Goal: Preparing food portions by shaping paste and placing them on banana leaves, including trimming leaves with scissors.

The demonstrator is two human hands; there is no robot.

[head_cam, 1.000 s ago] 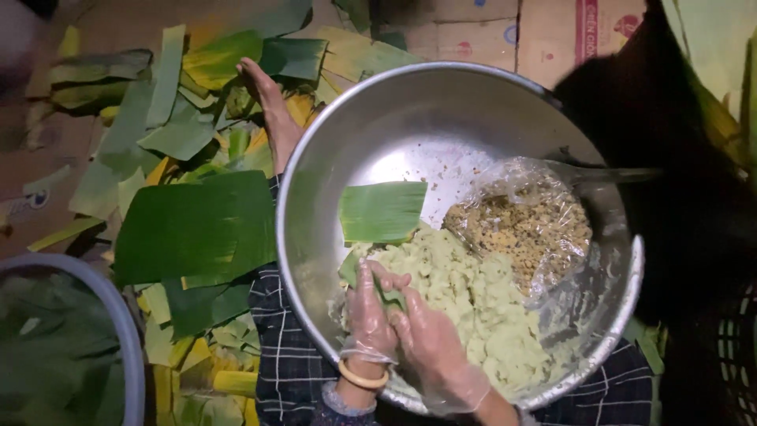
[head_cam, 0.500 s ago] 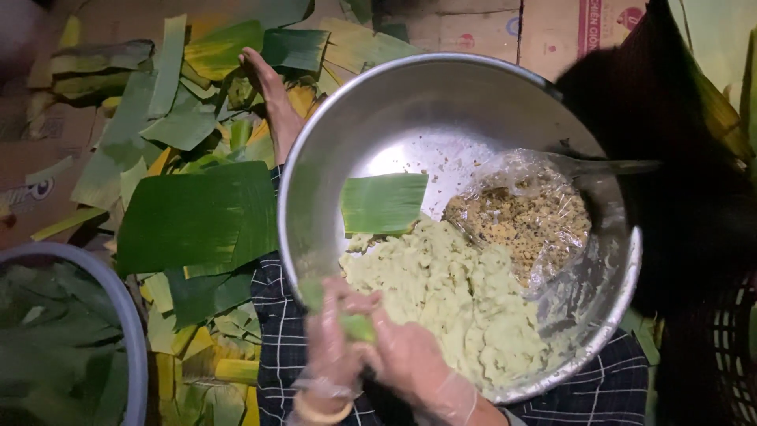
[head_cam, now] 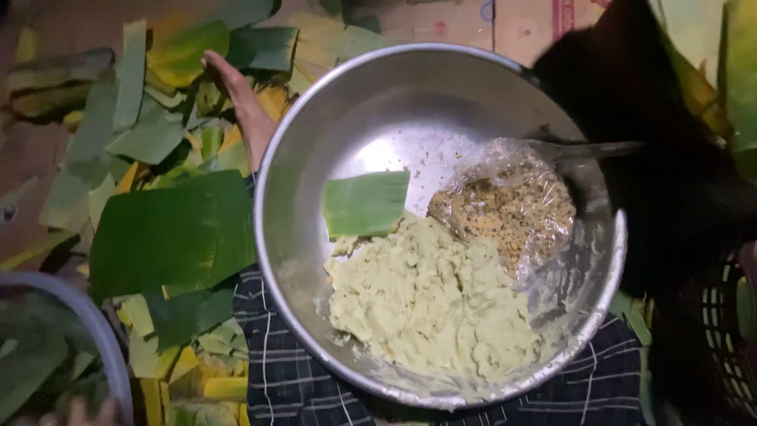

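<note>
Both hands seem out of frame, so grip cannot be told; best scoop pale green dough [head_cam: 430,304] from steel bowl [head_cam: 371,102] in even lumps, clear of leaf piece [head_cam: 365,203].

I sit low, looking straight down, and the light is dim and warm, brightest in the middle of my view and fading to dark at the edges. Under me lies flattened brown cardboard [head_cam: 441,20], laid over the floor along the far side. Cut green and yellowing leaf scraps [head_cam: 134,126] cover most of the ground on my left, piled loosely over each other. A grey basin [head_cam: 95,331] edges in at the lower left corner. On my right the ground falls into deep shadow, where I make out a dark slotted basket [head_cam: 721,331] and little else.
</note>
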